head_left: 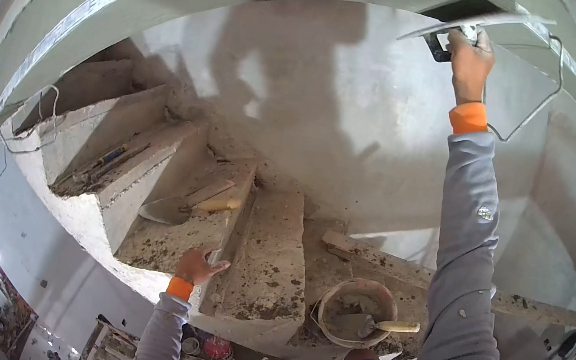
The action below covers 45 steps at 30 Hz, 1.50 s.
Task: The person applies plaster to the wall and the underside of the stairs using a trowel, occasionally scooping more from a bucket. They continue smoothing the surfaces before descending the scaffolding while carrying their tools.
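High at the upper right, my right hand (471,58) is closed around the handle of a plastering trowel (509,21). The trowel's flat blade is raised close to the underside of the grey overhead surface; whether it touches cannot be told. Lower down, my left hand (198,268) rests on the edge of a concrete stair step (177,245), its thumb stretched out to the right. On a step beyond that hand lies a pointing trowel (172,209) with a yellowish handle. A bucket (361,286) of grey mortar stands near my knees, a wooden-handled trowel (396,326) lying in it.
Mortar-spattered steps climb to the left beside a plastered wall (401,122). A long tool (109,157) lies on a higher step. Bent wire (557,86) hangs from the overhead edge near my right arm. A wooden board (394,264) lies behind the bucket. The floor below shows past the stair edge.
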Motion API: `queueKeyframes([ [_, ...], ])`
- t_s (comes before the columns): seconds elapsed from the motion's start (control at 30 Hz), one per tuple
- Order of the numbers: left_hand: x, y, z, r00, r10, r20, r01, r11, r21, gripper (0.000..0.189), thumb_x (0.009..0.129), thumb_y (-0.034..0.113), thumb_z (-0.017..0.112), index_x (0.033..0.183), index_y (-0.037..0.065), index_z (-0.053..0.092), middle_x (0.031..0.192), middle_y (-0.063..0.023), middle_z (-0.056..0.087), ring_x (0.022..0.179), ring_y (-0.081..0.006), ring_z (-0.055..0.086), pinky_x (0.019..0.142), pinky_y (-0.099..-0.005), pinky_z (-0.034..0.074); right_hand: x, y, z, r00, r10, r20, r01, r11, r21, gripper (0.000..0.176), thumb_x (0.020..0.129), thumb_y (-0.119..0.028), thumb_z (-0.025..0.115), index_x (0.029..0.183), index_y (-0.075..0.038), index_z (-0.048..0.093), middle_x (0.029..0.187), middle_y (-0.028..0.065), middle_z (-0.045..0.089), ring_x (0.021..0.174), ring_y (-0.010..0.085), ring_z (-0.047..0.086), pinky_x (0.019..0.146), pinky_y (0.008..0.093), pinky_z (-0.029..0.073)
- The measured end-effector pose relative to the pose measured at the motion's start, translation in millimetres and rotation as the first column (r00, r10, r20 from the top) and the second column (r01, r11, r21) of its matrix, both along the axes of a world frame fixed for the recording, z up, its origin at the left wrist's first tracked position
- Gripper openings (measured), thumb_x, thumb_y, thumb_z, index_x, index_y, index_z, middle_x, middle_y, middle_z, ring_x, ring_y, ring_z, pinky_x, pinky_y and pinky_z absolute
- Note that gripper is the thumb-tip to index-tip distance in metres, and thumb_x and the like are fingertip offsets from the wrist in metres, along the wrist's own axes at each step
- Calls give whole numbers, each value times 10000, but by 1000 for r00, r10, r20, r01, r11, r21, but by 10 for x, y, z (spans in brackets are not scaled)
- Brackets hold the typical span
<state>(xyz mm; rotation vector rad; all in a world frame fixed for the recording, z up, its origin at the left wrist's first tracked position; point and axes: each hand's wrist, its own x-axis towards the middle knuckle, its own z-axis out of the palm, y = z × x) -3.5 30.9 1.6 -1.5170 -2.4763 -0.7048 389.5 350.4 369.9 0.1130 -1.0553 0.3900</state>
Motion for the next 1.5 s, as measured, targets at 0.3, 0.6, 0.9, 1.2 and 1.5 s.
queueKeyframes([
  [0.3, -87, -16, -53, 1000, 30, 2, -30, 999, -38, 747, 708, 680, 611, 1232, 150, 565, 929, -215, 654, 881, -363, 629, 784, -462, 500, -2079, -1428, 61, 967, -255, -29, 251, 917, 310, 237, 649, -166, 674, 850, -49, 633, 725, 120, 643, 630, 280, 609, 581, 381, 486],
  [0.6, -23, -72, -36, 998, 60, 28, -59, 998, -13, 703, 742, 641, 606, 1255, 163, 551, 1135, -167, 621, 1026, -355, 595, 873, -451, 478, -3230, -2628, -124, 977, -137, 160, 40, 867, 497, 245, 661, -204, 660, 878, -90, 654, 770, 140, 657, 663, 312, 637, 601, 376, 513],
  [0.9, -13, -19, 26, 998, 30, 56, -26, 998, -59, 767, 713, 634, 658, 1260, 109, 543, 984, -206, 658, 856, -333, 649, 785, -433, 517, -1141, -859, -249, 989, -126, 81, 120, 990, 79, 163, 685, -87, 715, 808, -21, 631, 721, 32, 641, 625, 103, 569, 577, 272, 476],
  [1.2, -65, -31, -36, 998, 4, 55, -4, 1000, -3, 742, 702, 660, 639, 1217, 128, 582, 895, -189, 672, 888, -338, 645, 812, -435, 502, -1932, -873, 33, 998, -24, 51, 7, 945, 326, 214, 750, -242, 662, 840, -54, 617, 769, 92, 663, 665, 240, 613, 594, 399, 471],
  [1.5, -66, -18, -31, 997, 37, 61, -35, 999, -27, 750, 715, 654, 630, 1234, 115, 569, 824, -179, 666, 825, -314, 651, 765, -433, 511, -2184, -1229, 103, 905, -251, -343, 308, 944, 122, 148, 719, -89, 630, 838, -1, 618, 724, 79, 644, 677, 163, 593, 643, 304, 471],
])
